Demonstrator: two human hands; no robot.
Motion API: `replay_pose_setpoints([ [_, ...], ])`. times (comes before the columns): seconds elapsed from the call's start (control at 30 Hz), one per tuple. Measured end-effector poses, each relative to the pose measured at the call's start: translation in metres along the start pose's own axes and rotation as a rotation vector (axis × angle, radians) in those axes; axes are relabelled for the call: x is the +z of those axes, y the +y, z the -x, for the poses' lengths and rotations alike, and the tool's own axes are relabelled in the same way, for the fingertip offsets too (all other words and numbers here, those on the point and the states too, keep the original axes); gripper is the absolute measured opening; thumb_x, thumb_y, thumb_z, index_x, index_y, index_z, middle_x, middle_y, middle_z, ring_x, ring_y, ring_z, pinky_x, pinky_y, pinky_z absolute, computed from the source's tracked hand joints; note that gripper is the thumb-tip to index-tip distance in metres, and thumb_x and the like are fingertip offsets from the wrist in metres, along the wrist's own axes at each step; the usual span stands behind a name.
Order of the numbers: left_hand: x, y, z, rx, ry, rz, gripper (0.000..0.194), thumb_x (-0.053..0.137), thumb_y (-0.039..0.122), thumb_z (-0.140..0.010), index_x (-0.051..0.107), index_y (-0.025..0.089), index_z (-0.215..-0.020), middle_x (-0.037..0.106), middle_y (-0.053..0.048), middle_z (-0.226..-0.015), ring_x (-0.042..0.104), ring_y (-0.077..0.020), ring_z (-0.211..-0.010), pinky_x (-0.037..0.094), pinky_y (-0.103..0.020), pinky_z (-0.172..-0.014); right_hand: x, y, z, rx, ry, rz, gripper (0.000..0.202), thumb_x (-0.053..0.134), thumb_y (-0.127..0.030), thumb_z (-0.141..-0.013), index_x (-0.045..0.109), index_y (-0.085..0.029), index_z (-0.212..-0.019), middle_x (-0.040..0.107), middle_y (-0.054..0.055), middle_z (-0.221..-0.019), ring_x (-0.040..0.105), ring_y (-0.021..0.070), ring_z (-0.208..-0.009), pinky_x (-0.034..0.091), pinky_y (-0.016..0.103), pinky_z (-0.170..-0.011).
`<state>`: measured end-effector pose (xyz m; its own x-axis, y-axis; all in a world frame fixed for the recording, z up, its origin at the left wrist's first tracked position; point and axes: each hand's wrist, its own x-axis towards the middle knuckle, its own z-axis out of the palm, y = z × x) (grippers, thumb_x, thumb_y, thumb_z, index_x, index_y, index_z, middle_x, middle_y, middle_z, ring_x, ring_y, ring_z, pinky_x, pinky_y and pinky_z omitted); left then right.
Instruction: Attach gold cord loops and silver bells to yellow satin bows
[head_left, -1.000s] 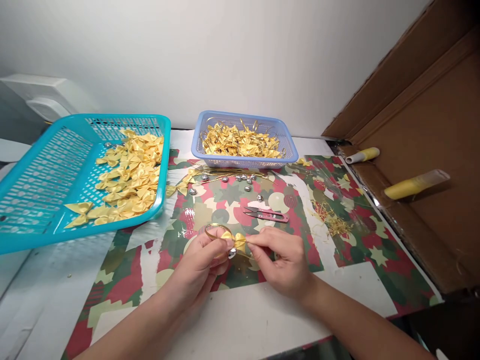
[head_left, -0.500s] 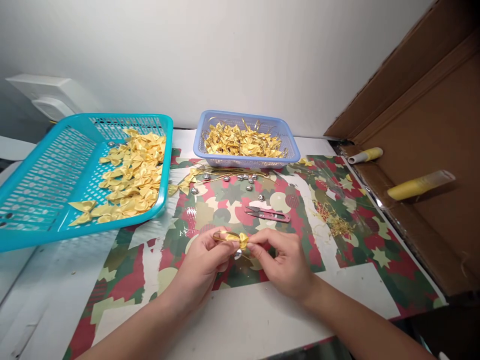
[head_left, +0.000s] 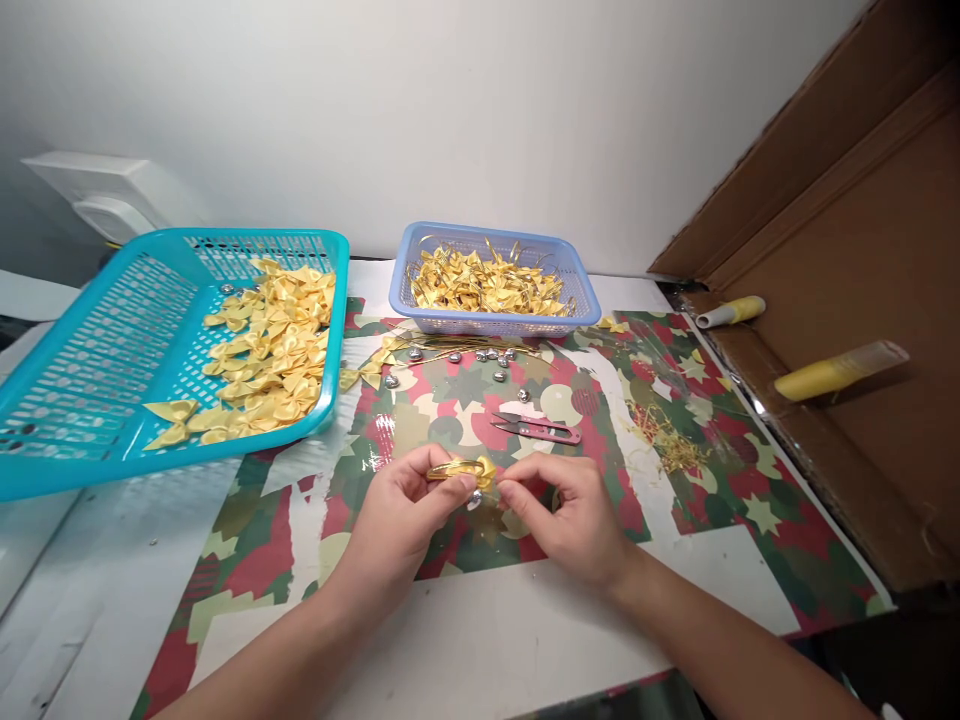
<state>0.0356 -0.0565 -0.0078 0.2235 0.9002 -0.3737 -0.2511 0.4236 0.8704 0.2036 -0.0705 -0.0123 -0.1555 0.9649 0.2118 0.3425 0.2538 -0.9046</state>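
Observation:
Between thumb and fingers, my left hand (head_left: 416, 505) pinches a yellow ribbon bow (head_left: 487, 472) with a looped gold cord (head_left: 456, 468). A small silver bell (head_left: 475, 498) hangs below the bow. Close by on the right, my right hand (head_left: 566, 510) is closed in a pinch at the bow's edge; what lies between its fingertips is too small to make out. Pink-handled thread snips (head_left: 551, 431) lie on the table just beyond my hands. Several loose silver bells (head_left: 499, 376) are scattered farther back, by a bundle of gold cords (head_left: 469, 343).
A turquoise basket (head_left: 339, 340) of yellow bows stands at left. Against the wall is a blue basket (head_left: 495, 326) with corded bows. Thread scraps (head_left: 679, 450) lie at right, beside a cardboard wall (head_left: 847, 260) with two protruding tubes (head_left: 840, 372).
My right fingertips have drawn slightly away from the bow. The bow has turned in my left hand, so the gold cord loop shows more clearly.

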Motion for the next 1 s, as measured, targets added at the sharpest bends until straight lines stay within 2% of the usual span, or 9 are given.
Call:
replay_pose_setpoints([
  [0.13, 0.001, -0.001, 0.0, 0.041, -0.002, -0.086, 0.032, 0.072, 0.03, -0.069, 0.045, 0.017, -0.057, 0.045, 0.007, -0.053, 0.036, -0.0055, -0.048, 0.031, -0.016, -0.045, 0.002, -0.002, -0.001, -0.044, -0.003, 0.013, 0.014, 0.059, -0.014, -0.082, 0.065, -0.018, -0.069, 0.066, -0.001, -0.058, 0.056, 0.0105, -0.053, 0.043, 0.023, -0.051],
  [0.27, -0.001, -0.003, 0.0, 0.114, 0.102, -0.266, 0.027, 0.069, 0.033, -0.071, 0.049, 0.018, -0.061, 0.051, 0.004, -0.058, 0.043, -0.008, -0.051, 0.035, -0.018, -0.045, -0.001, -0.004, -0.001, -0.203, 0.127, 0.15, 0.008, 0.063, -0.014, -0.08, 0.067, -0.019, -0.075, 0.065, 0.0, -0.061, 0.056, 0.0123, -0.056, 0.044, 0.028, -0.058],
  [0.37, -0.002, -0.004, 0.0, 0.312, 0.149, -0.46, 0.02, 0.067, 0.028, -0.073, 0.054, 0.018, -0.062, 0.055, 0.003, -0.06, 0.045, -0.0082, -0.05, 0.035, -0.019, -0.044, -0.001, -0.006, 0.001, -0.411, 0.211, 0.266, 0.009, 0.063, -0.014, -0.08, 0.069, -0.02, -0.083, 0.065, 0.002, -0.067, 0.053, 0.0143, -0.061, 0.041, 0.031, -0.061],
  [0.43, -0.002, -0.006, 0.001, 0.469, 0.141, -0.584, 0.015, 0.065, 0.022, -0.075, 0.056, 0.018, -0.064, 0.06, 0.002, -0.063, 0.049, -0.0093, -0.052, 0.037, -0.02, -0.045, 0.001, -0.006, 0.003, -0.473, 0.219, 0.337, 0.011, 0.062, -0.014, -0.081, 0.069, -0.02, -0.087, 0.065, 0.002, -0.071, 0.051, 0.0152, -0.064, 0.04, 0.032, -0.062],
  [0.57, -0.002, -0.011, 0.004, 0.745, 0.135, -0.795, 0.012, 0.061, 0.015, -0.079, 0.058, 0.018, -0.068, 0.066, 0.0, -0.069, 0.053, -0.0107, -0.056, 0.04, -0.022, -0.049, 0.008, -0.003, 0.003, -0.412, 0.242, 0.45, 0.016, 0.059, -0.014, -0.086, 0.069, -0.02, -0.097, 0.062, 0.003, -0.074, 0.048, 0.0163, -0.07, 0.036, 0.033, -0.065],
  [0.67, -0.003, -0.013, 0.004, 0.864, 0.099, -0.867, 0.011, 0.061, 0.012, -0.08, 0.059, 0.018, -0.072, 0.068, -0.001, -0.072, 0.057, -0.0103, -0.059, 0.042, -0.021, -0.051, 0.01, -0.002, 0.002, -0.415, 0.276, 0.477, 0.018, 0.057, -0.013, -0.086, 0.07, -0.024, -0.093, 0.059, 0.002, -0.073, 0.046, 0.0157, -0.069, 0.034, 0.033, -0.066],
  [0.8, -0.001, -0.011, 0.003, 0.9, 0.08, -0.898, 0.011, 0.062, 0.01, -0.081, 0.06, 0.018, -0.073, 0.069, 0.0, -0.074, 0.059, -0.0102, -0.063, 0.043, -0.021, -0.054, 0.013, -0.001, 0.002, -0.425, 0.321, 0.471, 0.019, 0.057, -0.009, -0.082, 0.069, -0.023, -0.084, 0.058, 0.001, -0.073, 0.046, 0.0154, -0.07, 0.034, 0.034, -0.068],
  [1.0, 0.0, -0.009, 0.003, 0.798, 0.111, -0.841, 0.01, 0.06, 0.013, -0.08, 0.061, 0.019, -0.071, 0.071, -0.001, -0.073, 0.057, -0.0109, -0.056, 0.039, -0.023, -0.046, 0.016, 0.0, 0.001, -0.428, 0.377, 0.431, 0.015, 0.055, -0.015, -0.085, 0.067, -0.021, -0.078, 0.055, 0.004, -0.08, 0.048, 0.017, -0.075, 0.039, 0.035, -0.069],
])
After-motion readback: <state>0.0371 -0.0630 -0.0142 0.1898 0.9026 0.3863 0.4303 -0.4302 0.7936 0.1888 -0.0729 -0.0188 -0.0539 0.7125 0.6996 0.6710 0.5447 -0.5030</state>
